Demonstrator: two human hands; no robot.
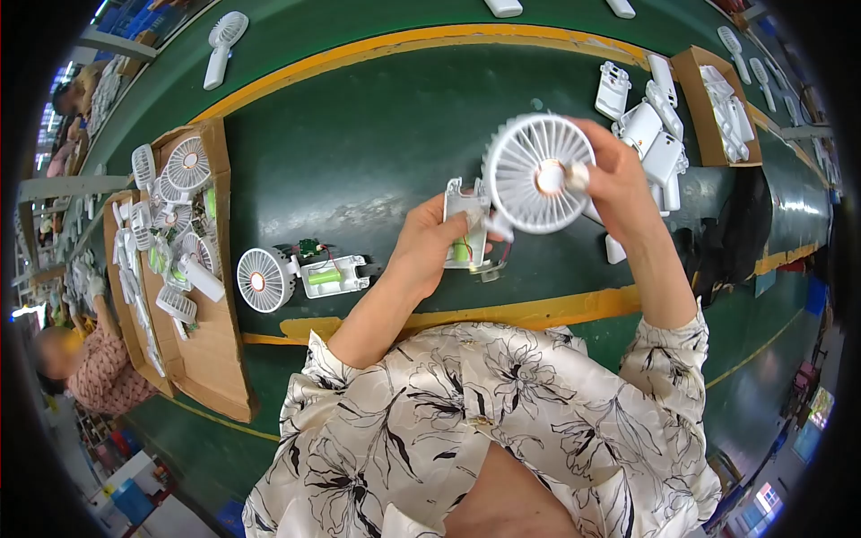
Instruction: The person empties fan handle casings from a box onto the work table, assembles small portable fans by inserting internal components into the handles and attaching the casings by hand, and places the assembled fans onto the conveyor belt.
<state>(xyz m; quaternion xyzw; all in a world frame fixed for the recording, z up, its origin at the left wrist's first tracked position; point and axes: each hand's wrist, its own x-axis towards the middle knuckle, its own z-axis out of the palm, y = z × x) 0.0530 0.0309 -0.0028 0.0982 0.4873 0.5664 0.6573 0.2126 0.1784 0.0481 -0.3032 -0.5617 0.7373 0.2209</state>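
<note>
My left hand (423, 240) grips an open white fan handle shell (456, 203), its thumb pressed over the inside. In the shell lies a green battery (461, 249), and thin wires with a small part hang at its lower end. My right hand (621, 172) holds a round white fan head (529, 148) by its rim and centre, just right of the shell. The fan head hides part of my right fingers. On the table to the left lie another fan head (265, 280) and an open handle shell (334, 287) with a battery, wires and a green circuit board (309, 246).
A cardboard box (215, 359) of fan heads and parts stands at the left. White handle covers (662, 160) are piled at the right beside another cardboard box (693, 108). A finished-looking fan (220, 56) lies beyond the yellow edge (395, 40). A person (108, 369) sits at far left.
</note>
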